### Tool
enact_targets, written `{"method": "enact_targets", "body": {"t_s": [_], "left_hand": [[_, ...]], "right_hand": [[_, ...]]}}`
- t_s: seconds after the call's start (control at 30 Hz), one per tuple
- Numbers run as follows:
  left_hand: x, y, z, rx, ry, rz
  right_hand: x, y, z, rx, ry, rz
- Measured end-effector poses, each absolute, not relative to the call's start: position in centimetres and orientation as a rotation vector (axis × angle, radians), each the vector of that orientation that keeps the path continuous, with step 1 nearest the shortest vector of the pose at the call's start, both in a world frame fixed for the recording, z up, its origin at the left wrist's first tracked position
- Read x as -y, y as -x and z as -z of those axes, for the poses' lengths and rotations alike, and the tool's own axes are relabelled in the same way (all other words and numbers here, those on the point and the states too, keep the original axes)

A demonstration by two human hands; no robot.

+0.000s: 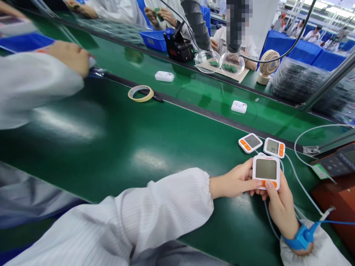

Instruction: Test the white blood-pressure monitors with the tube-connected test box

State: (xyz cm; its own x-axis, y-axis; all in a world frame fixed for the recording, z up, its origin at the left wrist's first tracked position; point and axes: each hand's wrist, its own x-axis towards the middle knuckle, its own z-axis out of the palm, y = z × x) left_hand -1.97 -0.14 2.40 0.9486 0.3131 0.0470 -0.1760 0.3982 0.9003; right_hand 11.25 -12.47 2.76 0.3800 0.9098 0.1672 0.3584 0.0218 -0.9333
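Note:
A small white digital meter [266, 168] with a blank grey screen and orange buttons is held between my two hands. My left hand [240, 180] grips its left side, the thumb lying at the lower left by the buttons. On the other side my right hand [281, 205] holds it, thumb pressed on the orange button strip; a blue wrist strap [302, 237] circles that wrist. Just behind lie two similar meters: one with a blank screen [250, 143], the other showing digits [274, 147]. Pale cables run beside them.
A roll of tape [140, 94] lies by the dark rail. White power sockets [239, 106] sit beyond it. At right are a brown box [334, 192] and a dark instrument [340, 159]. A co-worker's arm [41, 81] reaches in from the left; a small fan [268, 66] stands at the back.

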Motion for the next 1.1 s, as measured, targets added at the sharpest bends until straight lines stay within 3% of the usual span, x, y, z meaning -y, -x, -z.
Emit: {"method": "enact_targets", "body": {"t_s": [1.1], "left_hand": [[0.0, 1.7, -2.2, -0.104, -1.088, -0.312]], "right_hand": [[12.1, -10.7, -3.6, 1.002, 1.431, -0.882]]}}
